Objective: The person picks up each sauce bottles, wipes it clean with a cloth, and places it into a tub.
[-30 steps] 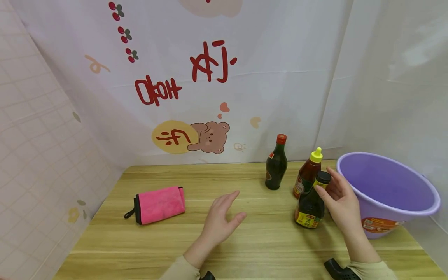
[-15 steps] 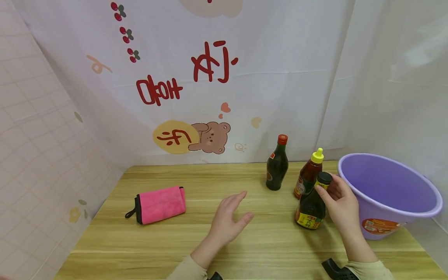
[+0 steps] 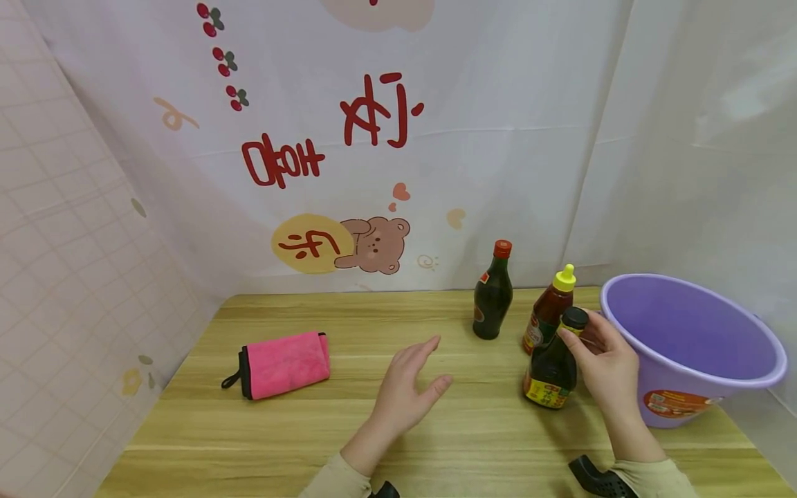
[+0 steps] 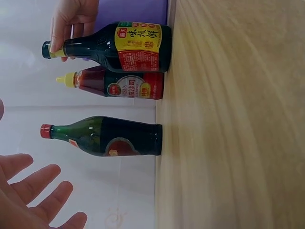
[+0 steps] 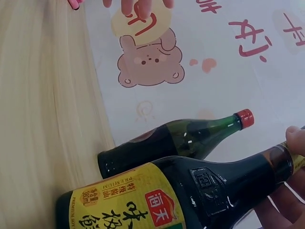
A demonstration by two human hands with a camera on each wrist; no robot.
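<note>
Three bottles stand on the tabletop [image 3: 436,443]; the right hand [image 3: 607,370] pinches the soy bottle [image 3: 551,366], and the left hand [image 3: 405,394] hovers released.

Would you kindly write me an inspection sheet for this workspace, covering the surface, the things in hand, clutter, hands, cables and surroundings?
Surface: wooden table, pale grain.
Things in hand: black-capped soy sauce bottle, upright with a yellow label, held at the neck.
Clutter: yellow-capped sauce bottle just behind it; red-capped dark bottle further left; folded pink cloth lying flat at left; purple basin at right.
Hands: right hand pinches the soy sauce bottle below its cap; left hand hovers over the table, fingers spread, holding nothing.
Cables: nothing seen.
Surroundings: white backdrop printed with a bear and red characters; tiled sheet at left.
</note>
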